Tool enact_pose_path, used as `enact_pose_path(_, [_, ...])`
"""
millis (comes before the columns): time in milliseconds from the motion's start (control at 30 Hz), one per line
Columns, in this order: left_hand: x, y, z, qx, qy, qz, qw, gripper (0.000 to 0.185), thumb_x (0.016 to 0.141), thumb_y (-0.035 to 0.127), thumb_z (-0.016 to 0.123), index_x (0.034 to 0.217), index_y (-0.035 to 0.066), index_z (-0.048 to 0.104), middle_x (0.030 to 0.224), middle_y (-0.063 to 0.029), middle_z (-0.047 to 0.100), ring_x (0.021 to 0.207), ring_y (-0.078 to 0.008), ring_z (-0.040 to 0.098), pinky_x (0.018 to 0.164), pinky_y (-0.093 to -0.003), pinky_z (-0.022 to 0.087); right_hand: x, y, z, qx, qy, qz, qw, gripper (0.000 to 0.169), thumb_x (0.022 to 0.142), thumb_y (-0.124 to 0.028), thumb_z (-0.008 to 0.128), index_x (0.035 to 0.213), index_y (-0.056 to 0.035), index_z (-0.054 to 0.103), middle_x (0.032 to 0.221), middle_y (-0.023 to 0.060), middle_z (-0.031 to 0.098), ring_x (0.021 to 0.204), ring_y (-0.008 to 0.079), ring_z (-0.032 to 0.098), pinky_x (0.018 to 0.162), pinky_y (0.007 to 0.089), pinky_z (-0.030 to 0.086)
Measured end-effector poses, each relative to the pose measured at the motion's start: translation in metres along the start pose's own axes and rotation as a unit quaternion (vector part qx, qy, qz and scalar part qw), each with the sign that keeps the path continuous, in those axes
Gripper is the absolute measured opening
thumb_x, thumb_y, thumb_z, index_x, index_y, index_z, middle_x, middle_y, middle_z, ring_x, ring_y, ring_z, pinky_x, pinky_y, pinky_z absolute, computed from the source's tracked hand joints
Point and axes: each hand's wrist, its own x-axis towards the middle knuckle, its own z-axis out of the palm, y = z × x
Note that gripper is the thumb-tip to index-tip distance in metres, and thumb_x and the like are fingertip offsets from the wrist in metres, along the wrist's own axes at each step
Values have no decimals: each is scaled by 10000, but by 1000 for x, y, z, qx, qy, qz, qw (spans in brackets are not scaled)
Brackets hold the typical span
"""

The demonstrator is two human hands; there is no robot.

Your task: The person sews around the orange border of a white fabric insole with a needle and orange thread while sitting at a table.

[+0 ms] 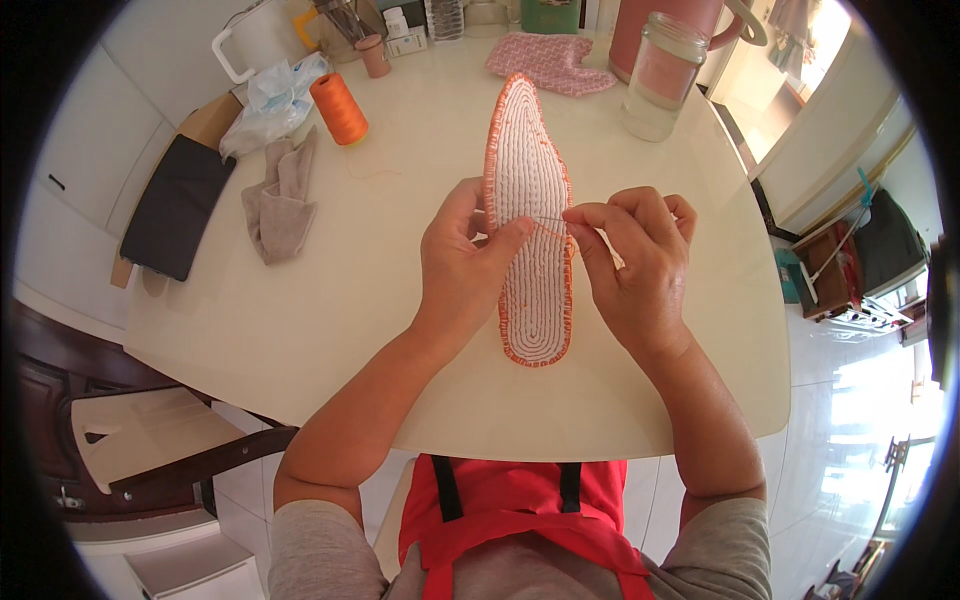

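A white stitched shoe sole (531, 300), with rows of stitching that follow its outline and an orange overcast edge, is held toe away from me above the table. My left hand (472, 251) grips its left side, thumb on the upper face and fingers behind. At the right edge, my right hand (637, 244) pinches what looks like a thin sewing needle (551, 218), which lies across the sole towards my left thumb. Orange thread (553, 232) runs over the sole and loops by the right fingertips. The fingers behind the sole are partly hidden.
On the pale table (360, 300) stand an orange thread cone (339, 109) and a glass jar (664, 79). A grey cloth (279, 202), a dark tablet-like slab (178, 208) and a plastic bag (274, 105) lie left. Behind the sole are a pink patterned cloth (551, 61) and a pink jug (630, 37).
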Motion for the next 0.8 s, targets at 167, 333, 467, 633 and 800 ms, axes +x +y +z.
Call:
enact_pose_path(167, [0,-1,0,8,1,6,1000,210,787,9,564,983,15,487,882,-35,570,775,-83,538,696,-230,461,0,0,0,-3,8,-3,1000,60,687,-97,633,742,-101,611,705,-5,460,641,134,481,726,329,297])
enact_pose_path(333, [-2,2,2,5,5,-5,1000,206,786,5,563,979,14,490,876,-36,569,774,-83,537,694,-227,460,0,0,1,-5,10,-8,1000,62,681,-90,633,738,-100,609,694,-6,456,638,135,482,723,329,297])
enact_pose_path(467, [-2,3,2,15,9,2,1000,194,784,0,565,965,8,497,867,-37,568,771,-82,538,689,-223,457,1,-2,-1,-16,6,-15,1000,80,658,-68,628,721,-107,596,684,-9,448,632,133,482,722,325,301])
enact_pose_path(633, [-3,-4,4,46,31,44,997,158,783,-11,562,932,-1,513,846,-30,561,745,-75,527,668,-212,450,1,-9,-1,-57,0,-44,997,100,616,-33,574,684,-105,555,658,4,407,598,136,461,725,326,310])
enact_pose_path(800, [-8,-3,10,86,52,65,993,121,750,-24,573,865,11,553,792,-30,511,693,-106,513,619,-239,437,-3,-14,9,-107,16,-88,990,79,587,-45,541,632,-83,488,654,26,369,565,150,436,713,326,328])
